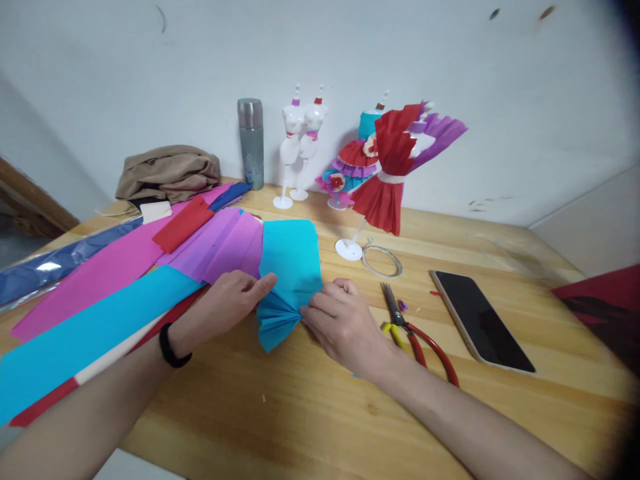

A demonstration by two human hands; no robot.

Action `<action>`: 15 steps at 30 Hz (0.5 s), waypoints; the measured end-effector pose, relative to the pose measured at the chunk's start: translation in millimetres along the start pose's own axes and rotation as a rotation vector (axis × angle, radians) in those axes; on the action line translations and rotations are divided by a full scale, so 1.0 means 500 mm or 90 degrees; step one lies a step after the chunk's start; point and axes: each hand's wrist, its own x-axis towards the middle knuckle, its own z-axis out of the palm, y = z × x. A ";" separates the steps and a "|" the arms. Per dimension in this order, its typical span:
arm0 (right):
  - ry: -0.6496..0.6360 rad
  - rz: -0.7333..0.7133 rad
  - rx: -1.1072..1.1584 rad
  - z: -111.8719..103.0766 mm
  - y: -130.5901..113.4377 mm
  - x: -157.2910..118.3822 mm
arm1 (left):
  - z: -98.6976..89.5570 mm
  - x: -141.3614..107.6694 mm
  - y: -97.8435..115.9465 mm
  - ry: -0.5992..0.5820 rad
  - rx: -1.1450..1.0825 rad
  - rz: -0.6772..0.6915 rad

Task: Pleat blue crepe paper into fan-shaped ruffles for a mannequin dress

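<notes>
A sheet of turquoise crepe paper (291, 252) is gathered into pleats near its lower end, where it fans out. My right hand (343, 323) pinches the gathered spot at the right edge. At the left edge, the thumb of my left hand (233, 300) lies on the paper with the other fingers curled, partly out of sight. To the right of my right hand, scissors (397, 313) with red and yellow handles rest on the table. A mini mannequin (423, 143) wearing red and purple crepe paper with a white waistband stands behind my hands.
Crepe paper strips (115, 287) in pink, purple, turquoise and red cover the table's left side. At the back are a flask (251, 147), brown cloth (170, 170), two bare mannequins (290, 147) and a dressed one (353, 160). A tape roll (367, 261) and phone (483, 320) lie rightward.
</notes>
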 end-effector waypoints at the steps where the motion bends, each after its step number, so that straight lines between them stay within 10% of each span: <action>1: 0.006 -0.008 -0.007 -0.002 0.000 0.000 | 0.001 -0.001 0.002 -0.023 -0.032 0.000; 6: -0.002 -0.026 -0.029 0.003 0.003 -0.004 | 0.021 0.002 0.010 -0.092 -0.238 -0.014; 15: -0.078 0.004 0.002 0.017 0.016 -0.011 | 0.034 0.022 -0.021 0.121 -0.250 -0.048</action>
